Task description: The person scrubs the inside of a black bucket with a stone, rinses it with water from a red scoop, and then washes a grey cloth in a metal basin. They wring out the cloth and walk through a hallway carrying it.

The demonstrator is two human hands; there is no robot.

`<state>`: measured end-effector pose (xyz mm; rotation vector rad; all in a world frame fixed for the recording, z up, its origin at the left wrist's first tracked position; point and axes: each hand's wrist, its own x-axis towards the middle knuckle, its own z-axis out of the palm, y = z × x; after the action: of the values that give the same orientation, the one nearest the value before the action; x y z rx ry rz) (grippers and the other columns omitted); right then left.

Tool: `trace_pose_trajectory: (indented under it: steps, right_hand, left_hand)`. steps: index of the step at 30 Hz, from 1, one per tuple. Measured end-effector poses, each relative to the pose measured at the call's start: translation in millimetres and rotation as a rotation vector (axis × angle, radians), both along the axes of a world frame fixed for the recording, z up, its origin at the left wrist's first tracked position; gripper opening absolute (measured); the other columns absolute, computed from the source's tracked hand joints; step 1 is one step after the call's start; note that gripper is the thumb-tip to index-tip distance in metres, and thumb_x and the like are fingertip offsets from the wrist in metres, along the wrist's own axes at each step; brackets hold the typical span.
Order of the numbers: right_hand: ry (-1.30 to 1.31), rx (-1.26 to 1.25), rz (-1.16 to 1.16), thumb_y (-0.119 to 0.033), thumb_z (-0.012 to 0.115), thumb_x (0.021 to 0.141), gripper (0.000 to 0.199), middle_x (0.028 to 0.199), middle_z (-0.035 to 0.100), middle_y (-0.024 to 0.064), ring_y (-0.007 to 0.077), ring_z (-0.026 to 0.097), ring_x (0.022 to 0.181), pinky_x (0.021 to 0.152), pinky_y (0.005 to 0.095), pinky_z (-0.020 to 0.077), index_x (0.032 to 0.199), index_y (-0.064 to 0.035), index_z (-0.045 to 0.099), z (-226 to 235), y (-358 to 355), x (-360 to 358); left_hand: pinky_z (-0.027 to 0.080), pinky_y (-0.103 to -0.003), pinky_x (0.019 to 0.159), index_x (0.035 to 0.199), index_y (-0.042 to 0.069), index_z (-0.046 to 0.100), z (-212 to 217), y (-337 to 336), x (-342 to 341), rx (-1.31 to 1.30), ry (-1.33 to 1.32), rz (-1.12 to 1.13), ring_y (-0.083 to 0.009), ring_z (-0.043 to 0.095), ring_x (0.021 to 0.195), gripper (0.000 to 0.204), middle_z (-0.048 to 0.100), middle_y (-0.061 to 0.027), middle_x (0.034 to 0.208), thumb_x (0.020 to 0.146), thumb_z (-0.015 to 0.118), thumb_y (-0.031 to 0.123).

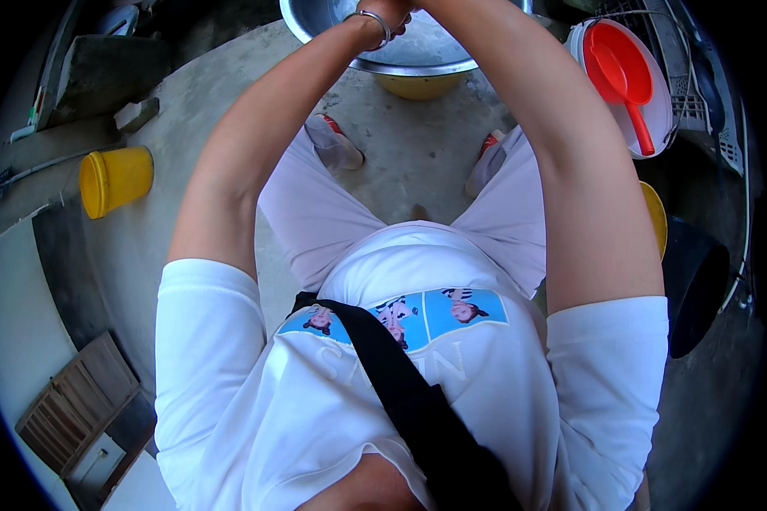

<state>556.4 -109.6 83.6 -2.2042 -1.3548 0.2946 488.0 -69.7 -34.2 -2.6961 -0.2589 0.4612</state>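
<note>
Both my arms reach forward over a wide metal basin [439,68] at the top edge of the head view. It holds cloudy, pale liquid. My left hand [389,10], with a silver bangle [378,23] at its wrist, is above the basin and partly cut off by the picture's edge. My right forearm [494,51] comes in from the other side, and the right hand lies at or past that same edge, close to the left. The fingers of both hands are too hidden to read, and whatever they may hold does not show. Beneath the metal basin is a yellowish tub [422,86].
A red long-handled dipper [619,68] rests in a white bucket [663,128] on the right, beside a grey plastic crate [689,111]. A yellow bucket [118,181] lies tipped on the concrete floor at left. A dark container [699,281] stands at right. My feet are apart below the basin.
</note>
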Motion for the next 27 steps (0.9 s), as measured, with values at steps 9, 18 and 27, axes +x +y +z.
trace_pose_trajectory:
  steps: [9,18,27]
  right_hand:
    - [0.020,0.060,-0.055,-0.007,0.047,0.078,0.022,0.098,0.061,0.0213,0.0366,0.059,0.094,0.079,0.0442,0.0492,0.090,-0.0009,0.065,9.4,-12.6,-7.8]
    - [0.041,0.571,-0.053,-0.023,0.055,0.082,0.024,0.066,0.064,0.0089,0.0250,0.063,0.065,0.065,0.0384,0.0504,0.079,-0.0017,0.066,-19.4,-18.1,4.4]
    - [0.182,0.502,-0.248,-0.045,0.055,0.082,0.053,0.117,0.050,0.0181,0.0338,0.042,0.112,0.096,0.0414,0.0326,0.115,-0.0037,0.055,-26.9,-88.1,61.3]
  left_hand:
    - [0.047,-0.031,0.070,0.079,0.018,0.067,8.6,-8.3,-7.0,0.021,-0.062,0.020,-0.0150,0.058,0.093,0.014,0.063,-0.0024,0.099,0.077,0.054,0.015]
    - [0.047,-0.039,0.081,0.087,0.003,0.067,101.2,-53.3,-35.5,-0.834,-0.711,0.837,-0.0357,0.062,0.086,0.033,0.064,-0.0211,0.088,0.066,0.069,0.029]
    - [0.048,-0.039,0.071,0.089,0.004,0.063,116.8,-28.3,-80.7,-0.549,-1.262,0.796,-0.0321,0.063,0.076,0.036,0.065,-0.0165,0.084,0.062,0.072,0.027]
